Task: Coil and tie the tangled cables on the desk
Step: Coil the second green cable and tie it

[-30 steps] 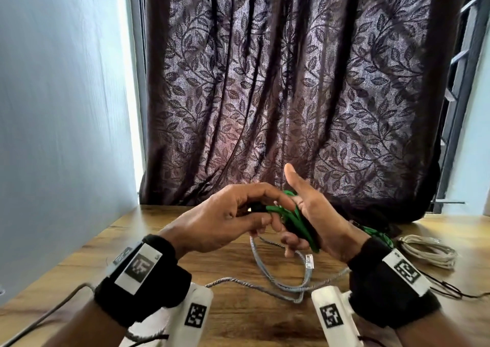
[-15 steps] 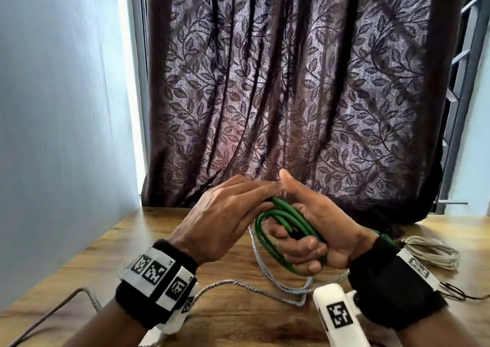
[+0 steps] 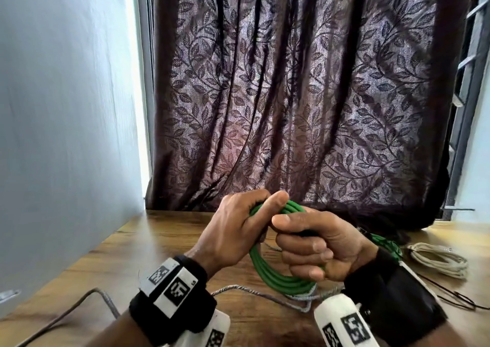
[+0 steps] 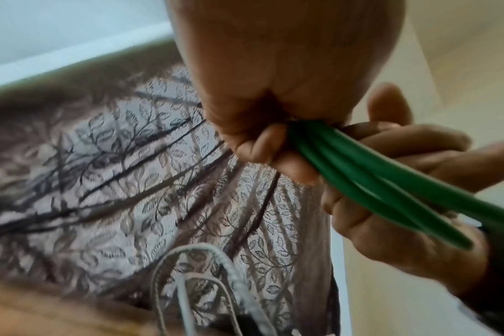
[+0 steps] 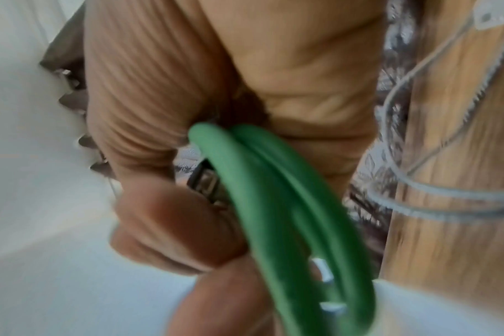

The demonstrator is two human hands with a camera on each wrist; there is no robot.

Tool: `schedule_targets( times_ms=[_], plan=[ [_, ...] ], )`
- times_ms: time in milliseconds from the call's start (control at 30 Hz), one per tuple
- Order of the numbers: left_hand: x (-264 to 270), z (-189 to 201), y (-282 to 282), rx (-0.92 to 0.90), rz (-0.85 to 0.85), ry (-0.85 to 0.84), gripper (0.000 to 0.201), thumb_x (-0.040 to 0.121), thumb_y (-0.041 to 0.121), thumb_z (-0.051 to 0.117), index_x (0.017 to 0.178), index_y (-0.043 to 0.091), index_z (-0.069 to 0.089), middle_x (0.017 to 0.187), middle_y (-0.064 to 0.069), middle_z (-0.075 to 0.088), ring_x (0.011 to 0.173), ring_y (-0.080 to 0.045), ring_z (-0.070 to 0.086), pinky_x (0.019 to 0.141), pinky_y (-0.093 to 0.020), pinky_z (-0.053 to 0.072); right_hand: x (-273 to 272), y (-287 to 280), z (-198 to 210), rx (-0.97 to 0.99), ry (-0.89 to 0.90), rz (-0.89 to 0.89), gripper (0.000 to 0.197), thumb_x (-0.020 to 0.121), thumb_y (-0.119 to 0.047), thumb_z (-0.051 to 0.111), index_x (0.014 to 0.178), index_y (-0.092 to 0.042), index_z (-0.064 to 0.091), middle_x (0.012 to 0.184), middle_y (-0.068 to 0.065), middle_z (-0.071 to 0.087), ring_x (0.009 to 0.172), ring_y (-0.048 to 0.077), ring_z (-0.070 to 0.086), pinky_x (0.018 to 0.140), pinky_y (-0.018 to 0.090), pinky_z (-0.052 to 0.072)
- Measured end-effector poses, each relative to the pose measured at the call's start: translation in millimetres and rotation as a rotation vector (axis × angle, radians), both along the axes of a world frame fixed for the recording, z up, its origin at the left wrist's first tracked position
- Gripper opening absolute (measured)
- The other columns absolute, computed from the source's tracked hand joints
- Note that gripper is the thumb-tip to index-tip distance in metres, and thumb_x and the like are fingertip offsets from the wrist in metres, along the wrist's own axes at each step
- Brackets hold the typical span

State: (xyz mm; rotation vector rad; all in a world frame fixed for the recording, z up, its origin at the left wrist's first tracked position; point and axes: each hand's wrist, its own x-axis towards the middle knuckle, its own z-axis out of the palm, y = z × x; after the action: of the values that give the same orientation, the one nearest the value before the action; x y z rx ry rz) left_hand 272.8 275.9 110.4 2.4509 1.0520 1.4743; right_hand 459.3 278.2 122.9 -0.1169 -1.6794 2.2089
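Observation:
A coil of green cable [image 3: 275,275] hangs above the wooden desk [image 3: 148,246], held up between both hands. My left hand [image 3: 238,230] curls round the coil's top left, thumb over the strands. My right hand [image 3: 313,246] grips the coil's right side with fingers folded round it. In the left wrist view the green cable [image 4: 369,181] runs out from under curled fingers. The right wrist view shows the green cable [image 5: 273,204] looping past my palm, with a dark plug [image 5: 207,184] behind it. A grey braided cable [image 3: 254,292] lies loose on the desk beneath.
A tied cream cable bundle [image 3: 437,259] lies at the right of the desk, with more green cable [image 3: 384,243] and a thin dark wire [image 3: 456,299] near it. A patterned dark curtain [image 3: 291,94] hangs behind the desk. A pale wall [image 3: 66,134] bounds the left side.
Both hands have come closer to me and closed tighter on the green coil. My left hand has shifted from above the loop to wrapping its top left.

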Motion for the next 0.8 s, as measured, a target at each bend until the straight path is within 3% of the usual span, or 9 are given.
schedule_targets(
  times_ms=[67, 200, 267, 367, 433, 533, 667, 800],
  plan=[
    [-2.7, 0.0, 3.6, 0.001, 0.064, 0.028, 0.066, 0.102, 0.066, 0.042, 0.070, 0.009, 0.054, 0.061, -0.006, 0.054, 0.061, -0.023, 0.051, 0.061, -0.041, 0.044, -2.3, 3.1, -2.7, 0.049, -0.047, -0.147, 0.023, 0.097, -0.024, 0.071, 0.085, -0.009, 0.059, 0.052, 0.002, 0.048, 0.038, 0.009, 0.043, 0.055, 0.030, 0.058],
    [-9.4, 0.0, 4.2, 0.060, 0.211, -0.006, 0.067, 0.102, 0.067, 0.043, 0.066, 0.012, 0.056, 0.054, -0.001, 0.051, 0.054, -0.017, 0.049, 0.061, -0.037, 0.044, -7.2, 7.7, -4.8, 0.190, -0.107, -0.457, 0.030, 0.095, -0.030, 0.071, 0.077, -0.007, 0.068, 0.066, 0.013, 0.060, 0.050, 0.017, 0.053, 0.064, 0.036, 0.059],
    [-13.8, 0.0, 7.3, 0.062, 0.296, -0.070, 0.066, 0.103, 0.065, 0.042, 0.064, 0.014, 0.054, 0.051, 0.002, 0.050, 0.052, -0.015, 0.050, 0.062, -0.039, 0.046, -6.7, 11.1, -3.1, 0.243, -0.090, -0.566, 0.028, 0.097, -0.033, 0.071, 0.089, -0.007, 0.073, 0.074, 0.015, 0.063, 0.058, 0.019, 0.058, 0.064, 0.033, 0.058],
    [-19.4, -0.8, 13.0, -0.042, 0.361, -0.156, 0.075, 0.100, 0.072, 0.038, 0.062, 0.009, 0.052, 0.052, -0.005, 0.058, 0.056, -0.025, 0.059, 0.066, -0.045, 0.052, -7.4, 16.4, -2.7, 0.399, -0.166, -0.714, 0.048, 0.097, -0.050, 0.058, 0.110, -0.004, 0.065, 0.081, 0.014, 0.069, 0.068, 0.020, 0.065, 0.067, 0.031, 0.058],
    [-21.3, -2.8, 14.8, -0.119, 0.360, -0.189, 0.082, 0.097, 0.078, 0.037, 0.063, 0.006, 0.055, 0.054, -0.008, 0.062, 0.055, -0.028, 0.063, 0.066, -0.047, 0.055, -11.3, 16.9, -5.7, 0.467, -0.207, -0.745, 0.050, 0.100, -0.055, 0.051, 0.117, -0.009, 0.063, 0.075, 0.012, 0.067, 0.064, 0.019, 0.063, 0.063, 0.032, 0.055],
    [-21.1, -3.5, 14.0, -0.157, 0.369, -0.206, 0.082, 0.096, 0.079, 0.037, 0.062, 0.007, 0.059, 0.054, -0.006, 0.064, 0.053, -0.026, 0.064, 0.067, -0.046, 0.057, -14.1, 15.1, -8.1, 0.532, -0.229, -0.751, 0.050, 0.096, -0.058, 0.056, 0.125, -0.017, 0.062, 0.072, 0.009, 0.065, 0.062, 0.018, 0.058, 0.058, 0.032, 0.048],
    [-18.2, -2.6, 10.2, -0.131, 0.382, -0.183, 0.076, 0.100, 0.071, 0.041, 0.060, 0.009, 0.060, 0.054, -0.006, 0.065, 0.052, -0.021, 0.064, 0.065, -0.043, 0.055, -10.5, 18.5, -10.4, 0.745, -0.365, -0.814, 0.037, 0.098, -0.052, 0.060, 0.121, -0.023, 0.060, 0.071, -0.002, 0.069, 0.066, 0.016, 0.062, 0.061, 0.036, 0.052],
    [-21.8, -7.2, 16.8, -0.288, 0.422, -0.113, 0.086, 0.093, 0.082, 0.037, 0.064, 0.006, 0.065, 0.057, -0.008, 0.068, 0.060, -0.025, 0.068, 0.073, -0.044, 0.058, -7.1, 22.9, -15.0, 0.807, -0.445, -0.807, 0.036, 0.101, -0.055, 0.055, 0.117, -0.023, 0.059, 0.070, -0.004, 0.061, 0.065, 0.021, 0.055, 0.062, 0.042, 0.049]
  ],
)
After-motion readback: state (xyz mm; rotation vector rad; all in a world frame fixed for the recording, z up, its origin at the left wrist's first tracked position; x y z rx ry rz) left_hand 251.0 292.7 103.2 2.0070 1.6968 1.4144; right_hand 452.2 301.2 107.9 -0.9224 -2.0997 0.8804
